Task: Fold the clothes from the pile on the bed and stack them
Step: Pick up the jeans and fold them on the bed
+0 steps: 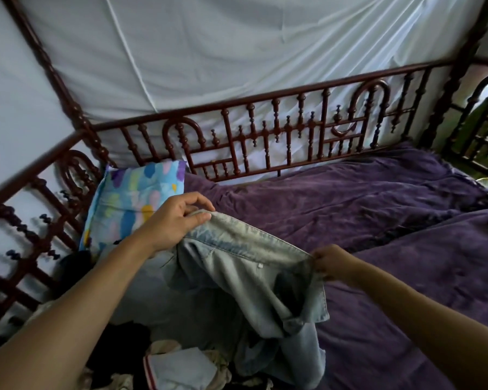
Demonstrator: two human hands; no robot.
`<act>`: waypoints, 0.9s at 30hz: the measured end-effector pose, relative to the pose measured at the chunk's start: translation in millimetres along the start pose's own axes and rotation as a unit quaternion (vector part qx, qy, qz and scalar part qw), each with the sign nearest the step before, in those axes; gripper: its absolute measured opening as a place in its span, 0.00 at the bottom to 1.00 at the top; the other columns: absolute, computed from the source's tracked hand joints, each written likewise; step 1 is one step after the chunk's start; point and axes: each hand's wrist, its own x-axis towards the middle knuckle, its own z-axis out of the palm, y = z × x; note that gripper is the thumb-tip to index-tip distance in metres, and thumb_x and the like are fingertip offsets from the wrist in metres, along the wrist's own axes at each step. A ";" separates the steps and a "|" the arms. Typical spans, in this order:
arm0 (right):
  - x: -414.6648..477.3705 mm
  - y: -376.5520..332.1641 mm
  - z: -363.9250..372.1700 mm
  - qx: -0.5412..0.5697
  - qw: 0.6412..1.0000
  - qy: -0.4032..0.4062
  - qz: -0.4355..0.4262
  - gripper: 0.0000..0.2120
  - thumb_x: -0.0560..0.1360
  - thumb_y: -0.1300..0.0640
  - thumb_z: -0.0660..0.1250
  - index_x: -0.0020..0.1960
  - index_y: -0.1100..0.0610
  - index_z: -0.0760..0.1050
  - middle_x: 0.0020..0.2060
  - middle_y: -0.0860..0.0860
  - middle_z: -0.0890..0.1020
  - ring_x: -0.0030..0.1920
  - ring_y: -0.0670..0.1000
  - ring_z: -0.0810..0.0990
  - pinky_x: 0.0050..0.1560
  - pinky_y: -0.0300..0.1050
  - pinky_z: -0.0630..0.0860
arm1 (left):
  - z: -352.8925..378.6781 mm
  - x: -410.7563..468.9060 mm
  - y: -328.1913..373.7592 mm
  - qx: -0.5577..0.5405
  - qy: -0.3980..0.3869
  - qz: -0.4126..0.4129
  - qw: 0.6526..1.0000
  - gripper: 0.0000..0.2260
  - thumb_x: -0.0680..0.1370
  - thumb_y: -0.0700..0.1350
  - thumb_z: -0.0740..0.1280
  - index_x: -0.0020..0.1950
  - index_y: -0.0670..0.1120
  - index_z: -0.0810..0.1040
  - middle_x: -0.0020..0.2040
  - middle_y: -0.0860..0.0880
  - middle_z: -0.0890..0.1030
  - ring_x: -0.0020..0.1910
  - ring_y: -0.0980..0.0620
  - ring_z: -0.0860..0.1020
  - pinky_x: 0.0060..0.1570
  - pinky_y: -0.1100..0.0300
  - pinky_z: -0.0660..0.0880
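While your left hand (178, 220) and right hand (331, 263) each pinch the top edge of the pale denim garment (245, 280), hanging lower centre over the pile (181, 364), expect limp, fairly heavy cloth; hold it with fingers (200, 218) at those corners.

A home bedroom: carved wooden bed (265, 128), pillow (133, 201), purple blanket (378, 198)

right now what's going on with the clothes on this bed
A person is holding up a pale denim garment by its top edge. The left hand pinches one end and the right hand pinches the other. It hangs unfolded over the pile of clothes at the near left of the bed. The purple bedcover lies to the right, and a patterned pillow sits behind the left hand.
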 end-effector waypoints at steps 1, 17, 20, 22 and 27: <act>0.0 -3.5 3.1 0.125 0.991 0.000 0.043 0.10 0.76 0.70 0.62 0.39 0.61 0.77 0.26 0.51 0.75 0.23 0.44 0.73 0.26 0.35 0.71 | -8.9 -3.9 -7.6 0.024 -0.007 -0.006 1.000 0.07 0.78 0.40 0.67 0.47 0.52 0.80 0.30 0.59 0.78 0.31 0.64 0.74 0.35 0.70 0.69; -67.5 -56.9 -9.4 -0.652 0.702 0.173 -0.228 0.30 0.71 0.28 0.53 0.71 0.35 0.61 0.58 0.43 0.76 0.45 0.50 0.82 0.34 0.43 0.67 | -24.6 -47.8 -51.7 0.467 -0.100 0.106 0.872 0.27 0.65 0.78 0.55 0.52 0.61 0.72 0.42 0.59 0.75 0.39 0.57 0.75 0.36 0.59 0.65; -73.7 -56.2 -12.3 -0.654 0.720 0.159 -0.167 0.21 0.76 0.37 0.55 0.68 0.37 0.65 0.59 0.44 0.75 0.52 0.51 0.80 0.41 0.45 0.70 | -15.9 -45.0 -50.4 0.579 -0.143 0.063 0.800 0.25 0.74 0.69 0.56 0.66 0.58 0.68 0.55 0.50 0.75 0.52 0.46 0.77 0.44 0.54 0.67; -77.8 -59.8 -12.0 -0.623 0.749 0.171 -0.148 0.20 0.76 0.39 0.55 0.67 0.38 0.66 0.59 0.44 0.75 0.58 0.50 0.76 0.50 0.47 0.71 | -19.8 -35.1 -46.1 0.577 -0.082 0.048 0.811 0.14 0.78 0.56 0.57 0.60 0.53 0.73 0.56 0.48 0.76 0.53 0.45 0.76 0.47 0.52 0.69; -91.6 -86.6 -15.4 -0.538 0.747 0.347 -0.178 0.19 0.75 0.44 0.59 0.66 0.44 0.71 0.54 0.52 0.73 0.56 0.57 0.72 0.48 0.51 0.71 | -56.2 -9.4 -14.3 0.536 0.124 0.106 0.828 0.18 0.76 0.47 0.62 0.65 0.46 0.75 0.61 0.45 0.74 0.59 0.42 0.69 0.53 0.47 0.69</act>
